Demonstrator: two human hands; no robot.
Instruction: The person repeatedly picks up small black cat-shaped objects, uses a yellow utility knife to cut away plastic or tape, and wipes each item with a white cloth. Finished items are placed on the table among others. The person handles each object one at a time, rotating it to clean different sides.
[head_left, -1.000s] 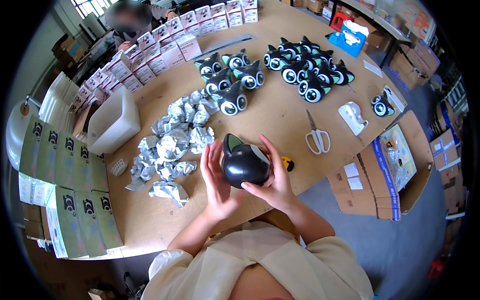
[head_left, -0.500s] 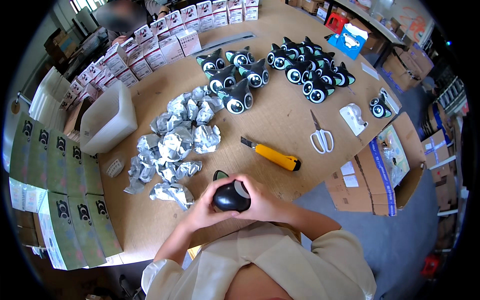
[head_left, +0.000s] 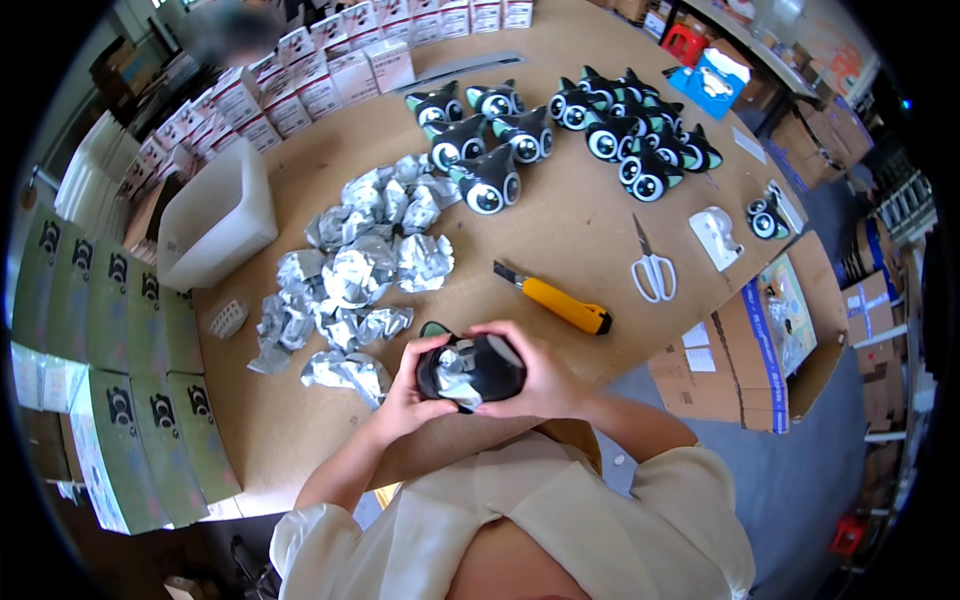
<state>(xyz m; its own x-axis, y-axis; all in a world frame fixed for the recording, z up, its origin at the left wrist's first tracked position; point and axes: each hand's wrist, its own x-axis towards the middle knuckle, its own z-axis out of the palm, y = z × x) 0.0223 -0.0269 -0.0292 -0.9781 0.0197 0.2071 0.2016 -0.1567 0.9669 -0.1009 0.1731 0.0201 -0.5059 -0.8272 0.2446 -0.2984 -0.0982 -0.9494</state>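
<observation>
Both my hands are wrapped round a glossy black cat head (head_left: 497, 368), held above the table's near edge. My left hand (head_left: 404, 396) grips its left side, beside a green-lined ear. My right hand (head_left: 545, 372) closes on its right side. An opening in the head faces up, with crumpled silvery material (head_left: 456, 374) showing in it. Just left of my hands lie several balls of crumpled silver paper (head_left: 360, 270). Farther off stand several similar big-eyed cat heads (head_left: 487, 182), in two groups. A yellow utility knife (head_left: 560, 305), blade out, lies ahead of my right hand.
White-handled scissors (head_left: 653, 275) and a white tape dispenser (head_left: 716, 238) lie to the right. An open carton (head_left: 735, 365) stands beyond the table's right edge. At left are a white plastic bin (head_left: 222, 225) and stacked green boxes (head_left: 125, 450). White boxes (head_left: 300, 88) line the back; a person sits behind them.
The cat head has turned in my hands, so its opening and the silvery material now show. My right hand has shifted slightly to the right. The view has tilted a little.
</observation>
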